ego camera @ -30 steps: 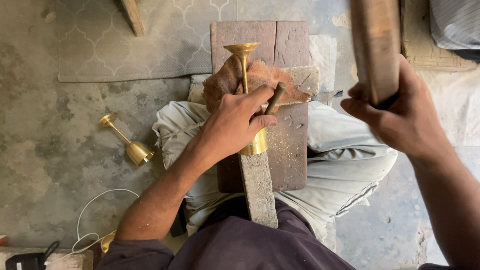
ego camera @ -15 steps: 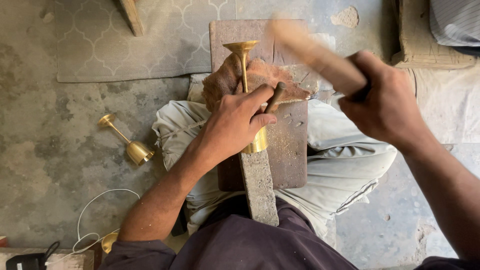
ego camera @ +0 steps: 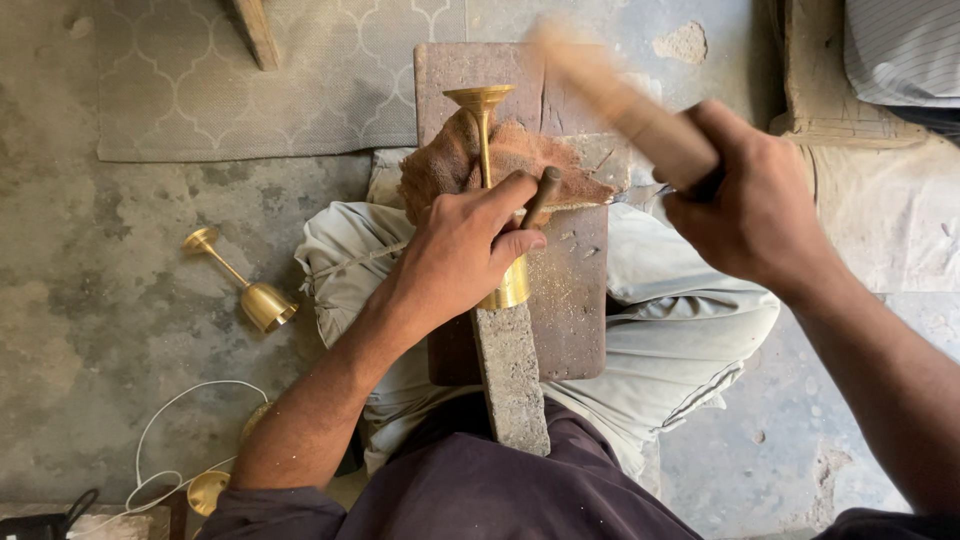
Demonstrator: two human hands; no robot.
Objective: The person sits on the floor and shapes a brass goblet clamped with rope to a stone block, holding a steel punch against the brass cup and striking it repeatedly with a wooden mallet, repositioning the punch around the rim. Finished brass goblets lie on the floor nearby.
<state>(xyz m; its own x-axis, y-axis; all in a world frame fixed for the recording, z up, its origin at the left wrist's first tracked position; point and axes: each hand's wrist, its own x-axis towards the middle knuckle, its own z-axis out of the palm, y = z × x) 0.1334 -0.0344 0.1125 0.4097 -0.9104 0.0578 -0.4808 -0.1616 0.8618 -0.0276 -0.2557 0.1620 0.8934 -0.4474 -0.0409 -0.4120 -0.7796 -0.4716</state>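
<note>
Goblet (ego camera: 488,170) of brass lies on the wooden board (ego camera: 570,290) across your lap, stiff, smooth and likely slippery, so your left hand (ego camera: 462,255) fingers clamp its cup end while your right hand (ego camera: 750,205) grips the mallet (ego camera: 620,100).

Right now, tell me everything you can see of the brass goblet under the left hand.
The brass goblet is golden and shiny, with a flared foot, a thin stem and a cup. It lies along a wooden board, foot pointing away, stem across a brown cloth pad, cup over a grey bar. The left hand presses on it, covering much of the cup, and holds a small dark punch.
</note>
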